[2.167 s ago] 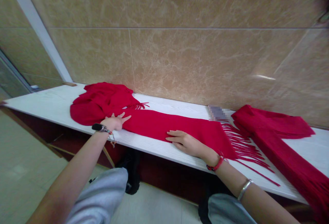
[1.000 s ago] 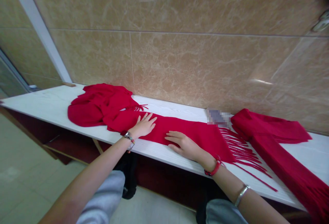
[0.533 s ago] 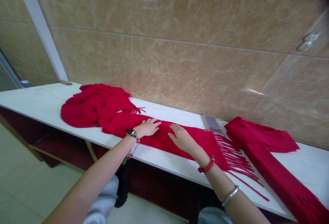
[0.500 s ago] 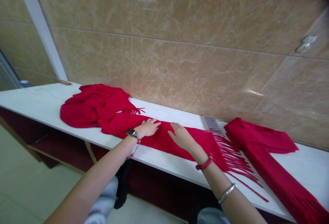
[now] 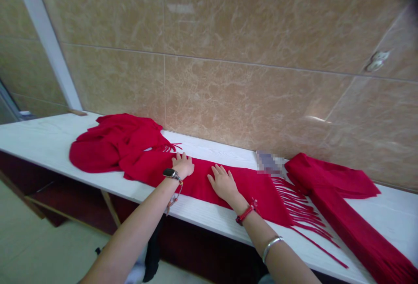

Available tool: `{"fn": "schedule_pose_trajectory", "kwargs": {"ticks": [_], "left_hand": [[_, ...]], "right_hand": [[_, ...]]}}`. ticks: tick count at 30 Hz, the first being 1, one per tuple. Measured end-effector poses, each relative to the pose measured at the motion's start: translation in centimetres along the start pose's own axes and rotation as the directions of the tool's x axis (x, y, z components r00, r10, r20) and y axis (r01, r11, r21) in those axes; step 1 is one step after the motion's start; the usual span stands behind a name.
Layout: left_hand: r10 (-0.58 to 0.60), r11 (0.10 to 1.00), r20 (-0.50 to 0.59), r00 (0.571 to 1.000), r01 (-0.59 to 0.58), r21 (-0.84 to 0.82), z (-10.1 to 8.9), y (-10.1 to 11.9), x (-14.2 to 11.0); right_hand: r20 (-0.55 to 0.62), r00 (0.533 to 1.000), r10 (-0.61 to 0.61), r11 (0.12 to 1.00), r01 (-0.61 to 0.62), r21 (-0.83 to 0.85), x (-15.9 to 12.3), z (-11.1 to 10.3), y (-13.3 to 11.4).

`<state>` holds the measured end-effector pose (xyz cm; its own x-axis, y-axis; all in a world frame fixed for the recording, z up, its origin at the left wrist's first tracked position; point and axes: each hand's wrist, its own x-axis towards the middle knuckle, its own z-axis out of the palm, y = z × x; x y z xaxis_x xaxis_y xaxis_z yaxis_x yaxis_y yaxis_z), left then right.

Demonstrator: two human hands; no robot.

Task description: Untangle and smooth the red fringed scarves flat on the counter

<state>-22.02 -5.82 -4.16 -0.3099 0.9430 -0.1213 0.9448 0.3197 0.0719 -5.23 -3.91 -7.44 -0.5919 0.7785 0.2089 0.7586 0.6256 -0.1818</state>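
A red fringed scarf (image 5: 254, 184) runs along the white counter, bunched in a heap at its left end and laid flat toward the right, where its tassels fan out. My left hand (image 5: 183, 165) lies palm down near the scarf's far edge, fingers spread. To its right, my right hand (image 5: 224, 182) is also flat on the cloth, fingers apart. Neither hand grips the fabric. A second red scarf (image 5: 339, 214), narrow and folded at an angle, rests at the right end beside the tassels.
The white counter (image 5: 42, 138) has open dark red shelves (image 5: 75, 188) below its front edge. A tan tiled wall (image 5: 228, 92) rises directly behind it. A blurred-out flat item (image 5: 269, 162) lies against the wall between the scarves. A small brown piece (image 5: 77, 112) sits at the back left.
My left hand has turned, its fingers now pointing more toward the wall. My right hand has shifted slightly left and settled flatter on the scarf. The view has tilted a little.
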Motion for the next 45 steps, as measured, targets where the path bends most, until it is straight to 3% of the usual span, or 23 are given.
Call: {"fn": "schedule_pose_trajectory", "kwargs": {"ticks": [4,6,12,21,30,33,37,40,45], "left_hand": [[0.314,0.949,0.053,0.948,-0.312,-0.043,0.5,1.4,-0.2],[0.358,0.933,0.107,0.928,-0.351,-0.075,0.7,1.7,-0.1],[0.226,0.973,0.123,0.966,-0.219,-0.071,0.7,1.2,0.2],[0.133,0.990,0.126,0.983,-0.126,-0.061,1.1,2.0,0.6],[0.132,0.989,0.059,0.989,-0.128,-0.067,1.4,1.9,0.3],[0.130,0.990,0.048,0.990,-0.127,-0.064,1.5,2.0,0.2],[0.182,0.983,-0.070,0.981,-0.183,-0.011,1.8,2.4,-0.1],[0.320,0.946,-0.151,0.935,-0.323,0.006,2.0,2.8,-0.3],[0.379,0.925,-0.051,0.924,-0.380,-0.009,2.3,3.1,-0.1]], "right_hand": [[-0.029,0.998,0.064,0.998,-0.063,0.010,0.1,0.0,0.0],[-0.036,0.994,0.102,0.995,-0.102,0.005,0.1,0.1,0.2],[0.023,0.991,0.129,0.991,-0.128,-0.030,-0.3,0.0,1.6],[0.094,0.983,0.158,0.979,-0.144,-0.143,-1.8,-1.3,5.0],[0.005,0.997,0.076,0.987,-0.075,-0.144,-4.9,-2.4,11.7],[-0.025,0.995,0.092,0.980,-0.095,-0.174,-5.3,-2.7,12.7],[-0.055,0.984,0.169,0.963,-0.177,-0.204,-5.0,-3.3,10.9],[-0.051,0.995,0.085,0.986,-0.091,-0.141,-4.5,-3.5,7.7],[0.029,0.994,-0.107,0.994,0.107,-0.028,-4.6,-2.7,3.5]]}}
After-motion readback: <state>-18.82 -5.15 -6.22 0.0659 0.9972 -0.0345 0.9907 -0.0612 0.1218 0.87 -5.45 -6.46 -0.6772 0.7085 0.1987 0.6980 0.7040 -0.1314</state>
